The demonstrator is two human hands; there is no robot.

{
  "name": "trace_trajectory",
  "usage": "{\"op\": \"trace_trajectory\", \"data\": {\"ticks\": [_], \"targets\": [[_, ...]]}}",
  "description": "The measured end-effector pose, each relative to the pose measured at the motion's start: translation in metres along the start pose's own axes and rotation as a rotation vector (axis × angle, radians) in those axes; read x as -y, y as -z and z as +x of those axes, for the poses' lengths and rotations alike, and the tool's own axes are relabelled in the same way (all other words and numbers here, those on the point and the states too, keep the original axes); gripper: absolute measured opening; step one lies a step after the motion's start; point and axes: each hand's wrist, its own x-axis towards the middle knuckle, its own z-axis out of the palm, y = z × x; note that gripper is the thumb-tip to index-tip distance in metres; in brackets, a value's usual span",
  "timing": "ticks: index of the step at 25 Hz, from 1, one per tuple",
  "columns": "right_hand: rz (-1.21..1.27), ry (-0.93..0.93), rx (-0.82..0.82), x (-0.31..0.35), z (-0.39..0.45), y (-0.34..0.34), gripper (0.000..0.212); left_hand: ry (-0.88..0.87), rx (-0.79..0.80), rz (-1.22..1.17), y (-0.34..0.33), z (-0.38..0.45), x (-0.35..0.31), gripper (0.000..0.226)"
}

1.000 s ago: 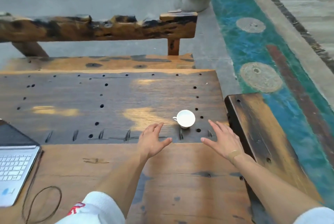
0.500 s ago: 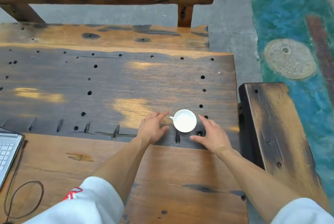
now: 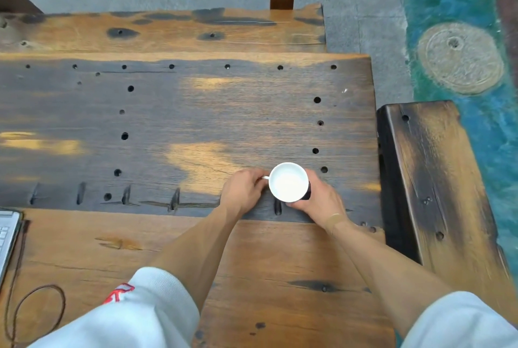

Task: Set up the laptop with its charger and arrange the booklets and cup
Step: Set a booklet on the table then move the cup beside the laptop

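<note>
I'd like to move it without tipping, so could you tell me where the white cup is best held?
Hold the white cup by its small handle, which points left, coming from that side with the left hand; the right hand can steady the round wall opposite.

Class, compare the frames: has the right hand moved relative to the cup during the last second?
Yes. The right hand has closed leftward onto the cup, which sits by the same table holes.

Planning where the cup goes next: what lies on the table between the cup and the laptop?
Nothing: in the head view only bare wood with holes and slots lies between the cup and the laptop.
</note>
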Motion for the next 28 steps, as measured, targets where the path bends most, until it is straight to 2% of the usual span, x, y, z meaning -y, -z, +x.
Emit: {"op": "trace_trajectory", "data": {"ticks": [3,12,21,28], "targets": [[0.024,0.008,0.008,0.0,-0.014,0.006,0.083,-0.039,-0.01,0.053,0.006,-0.012,-0.004,0.025],[0.017,0.073,-0.028,0.014,-0.104,0.027,0.081,-0.064,-0.04,0.002,0.023,-0.11,-0.022,0.029],[-0.015,0.078,-0.081,0.034,-0.215,-0.014,0.08,-0.179,-0.008,-0.128,0.028,-0.218,0.012,0.029],[0.009,0.071,-0.106,0.036,-0.283,-0.058,0.079,-0.208,0.034,-0.052,0.016,-0.283,0.046,0.031]]}}
